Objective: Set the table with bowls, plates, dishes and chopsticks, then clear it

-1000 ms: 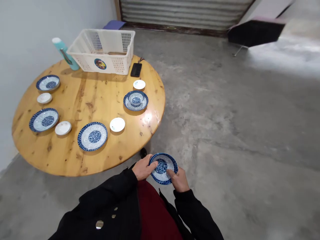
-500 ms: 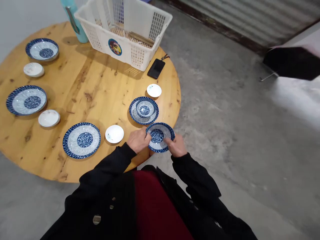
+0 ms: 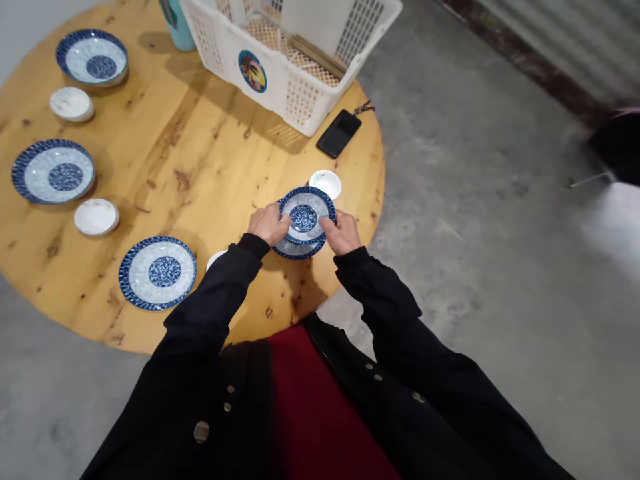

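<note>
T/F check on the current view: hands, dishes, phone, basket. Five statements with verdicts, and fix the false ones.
1. The left hand and right hand both grip a blue-rimmed dish. True.
2. The phone lies inside the basket. False: the phone lies on the table, beside the basket.
3. The blue-rimmed dish overlaps no other plate in view. False: it hides most of a lower plate; whether the two touch is unclear.
4. A round sticker is on the basket's side. True.
5. The left sleeve partly hides a small white bowl. True.
</note>
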The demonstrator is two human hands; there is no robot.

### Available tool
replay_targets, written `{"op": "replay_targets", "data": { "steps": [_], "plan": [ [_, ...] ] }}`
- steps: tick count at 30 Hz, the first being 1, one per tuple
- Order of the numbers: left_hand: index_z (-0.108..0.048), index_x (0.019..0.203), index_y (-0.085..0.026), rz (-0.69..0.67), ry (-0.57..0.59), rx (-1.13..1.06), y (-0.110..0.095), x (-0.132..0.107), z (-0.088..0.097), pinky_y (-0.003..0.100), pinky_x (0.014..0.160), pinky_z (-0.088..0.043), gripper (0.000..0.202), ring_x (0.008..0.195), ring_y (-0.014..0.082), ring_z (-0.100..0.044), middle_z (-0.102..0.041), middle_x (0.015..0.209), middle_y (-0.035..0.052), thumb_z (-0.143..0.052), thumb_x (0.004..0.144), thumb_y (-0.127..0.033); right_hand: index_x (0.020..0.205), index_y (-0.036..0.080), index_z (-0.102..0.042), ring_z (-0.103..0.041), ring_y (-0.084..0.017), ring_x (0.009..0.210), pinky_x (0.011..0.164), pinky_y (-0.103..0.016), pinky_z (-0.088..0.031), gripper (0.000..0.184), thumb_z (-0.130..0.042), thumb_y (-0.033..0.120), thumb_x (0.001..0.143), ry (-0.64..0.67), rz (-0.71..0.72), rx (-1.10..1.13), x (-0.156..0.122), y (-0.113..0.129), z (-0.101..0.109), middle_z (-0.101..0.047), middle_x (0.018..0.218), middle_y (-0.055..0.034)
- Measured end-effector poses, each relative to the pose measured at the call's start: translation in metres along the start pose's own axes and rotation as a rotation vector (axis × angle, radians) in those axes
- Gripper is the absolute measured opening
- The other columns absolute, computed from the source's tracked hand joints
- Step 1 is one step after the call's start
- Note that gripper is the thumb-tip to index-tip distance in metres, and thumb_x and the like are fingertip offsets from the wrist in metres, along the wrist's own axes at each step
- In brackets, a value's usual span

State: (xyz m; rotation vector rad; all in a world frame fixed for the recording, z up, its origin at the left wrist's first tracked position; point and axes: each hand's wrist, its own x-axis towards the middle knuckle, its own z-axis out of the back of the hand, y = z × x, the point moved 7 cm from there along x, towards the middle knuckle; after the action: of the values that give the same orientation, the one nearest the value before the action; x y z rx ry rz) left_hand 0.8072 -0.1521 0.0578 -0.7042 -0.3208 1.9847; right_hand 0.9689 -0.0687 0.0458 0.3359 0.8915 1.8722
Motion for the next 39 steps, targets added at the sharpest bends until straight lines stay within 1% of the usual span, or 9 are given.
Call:
{"op": "replay_targets", "data": {
  "steps": [6, 10, 18, 22, 26, 32, 34, 36, 39],
  "plan": [
    [-0.063, 0.099, -0.013, 0.064, 0.039, 0.006, 0.002, 0.011, -0.014, 0.035, 0.083, -0.046, 0.03, 0.096, 0.0298, -0.067, -0.072, 0.096, 0.0139, -0.04, 0.087, -0.028, 0.088, 0.013, -0.06, -0.059, -0.029, 0.078, 0.073, -0.036, -0.043, 0.027, -0.04, 0.031, 0.084, 0.11, 0.056, -0.436, 0.019, 0.001, -0.001, -0.066, 0.081, -0.0142],
    [-0.057, 0.113, -0.013, 0.121, 0.058, 0.083, 0.007, 0.01, -0.022, 0.038, 0.085, -0.047, 0.034, 0.101, 0.0324, -0.067, -0.071, 0.102, 0.0153, -0.039, 0.088, -0.028, 0.107, 0.008, -0.059, -0.062, -0.035, 0.089, 0.078, -0.039, -0.044, 0.035, -0.042, 0.033, 0.088, 0.232, 0.048, -0.602, 0.022, -0.001, -0.008, -0.068, 0.092, -0.0207],
    [-0.039, 0.132, -0.012, 0.205, 0.091, 0.18, 0.009, 0.006, -0.028, 0.042, 0.084, -0.047, 0.048, 0.101, 0.0363, -0.067, -0.071, 0.104, 0.0192, -0.038, 0.089, -0.033, 0.141, 0.009, -0.037, -0.064, -0.036, 0.091, 0.079, -0.043, -0.046, 0.054, -0.039, 0.033, 0.093, 0.373, 0.078, -0.665, 0.024, -0.003, -0.017, -0.069, 0.1, -0.0201],
    [-0.04, 0.132, -0.014, 0.214, 0.111, 0.206, 0.011, 0.01, -0.031, 0.043, 0.086, -0.046, 0.046, 0.103, 0.036, -0.066, -0.07, 0.105, 0.0188, -0.038, 0.089, -0.033, 0.144, 0.009, -0.033, -0.065, -0.037, 0.092, 0.079, -0.044, -0.046, 0.058, -0.039, 0.034, 0.093, 0.399, 0.086, -0.685, 0.027, -0.004, -0.02, -0.069, 0.102, -0.0213],
    [-0.042, 0.132, -0.015, 0.21, 0.132, 0.217, 0.013, 0.012, -0.03, 0.043, 0.088, -0.046, 0.047, 0.105, 0.0356, -0.066, -0.07, 0.106, 0.0187, -0.039, 0.091, -0.037, 0.141, 0.008, -0.039, -0.066, -0.037, 0.093, 0.08, -0.044, -0.047, 0.055, -0.041, 0.034, 0.093, 0.402, 0.087, -0.655, 0.029, -0.006, -0.019, -0.069, 0.102, -0.0223],
    [-0.047, 0.133, -0.016, 0.214, 0.09, -0.014, 0.025, 0.01, -0.025, 0.045, 0.097, -0.044, 0.065, 0.116, 0.0352, -0.06, -0.064, 0.125, 0.0191, -0.043, 0.088, -0.064, 0.122, 0.012, -0.059, -0.064, -0.031, 0.107, 0.091, -0.038, -0.047, 0.048, -0.05, 0.047, 0.09, 0.324, 0.081, -0.302, 0.033, -0.009, -0.016, -0.068, 0.116, -0.0179],
    [-0.047, 0.133, -0.017, 0.226, 0.139, -0.29, 0.029, 0.01, -0.036, 0.044, 0.094, -0.048, 0.068, 0.111, 0.033, -0.063, -0.063, 0.126, 0.0183, -0.046, 0.086, -0.066, 0.111, 0.015, -0.064, -0.065, -0.028, 0.104, 0.091, -0.037, -0.048, 0.041, -0.056, 0.045, 0.086, 0.348, 0.039, -0.031, 0.036, -0.013, -0.026, -0.071, 0.109, -0.0134],
    [-0.042, 0.139, -0.019, 0.267, 0.237, -0.675, 0.03, 0.009, -0.055, 0.041, 0.081, -0.055, 0.072, 0.097, 0.0282, -0.068, -0.065, 0.124, 0.0164, -0.049, 0.085, -0.066, 0.1, 0.017, -0.067, -0.067, -0.025, 0.098, 0.09, -0.037, -0.05, 0.033, -0.061, 0.041, 0.079, 0.394, -0.021, 0.3, 0.038, -0.016, -0.041, -0.073, 0.101, -0.0087],
    [-0.037, 0.142, -0.018, 0.324, 0.278, -1.022, 0.03, 0.009, -0.076, 0.038, 0.069, -0.058, 0.073, 0.087, 0.0251, -0.069, -0.068, 0.115, 0.0154, -0.051, 0.085, -0.062, 0.091, 0.016, -0.066, -0.069, -0.024, 0.083, 0.079, -0.037, -0.054, 0.032, -0.066, 0.035, 0.065, 0.443, -0.222, 0.684, 0.038, -0.028, -0.065, -0.074, 0.087, -0.0055]
  ]
}}
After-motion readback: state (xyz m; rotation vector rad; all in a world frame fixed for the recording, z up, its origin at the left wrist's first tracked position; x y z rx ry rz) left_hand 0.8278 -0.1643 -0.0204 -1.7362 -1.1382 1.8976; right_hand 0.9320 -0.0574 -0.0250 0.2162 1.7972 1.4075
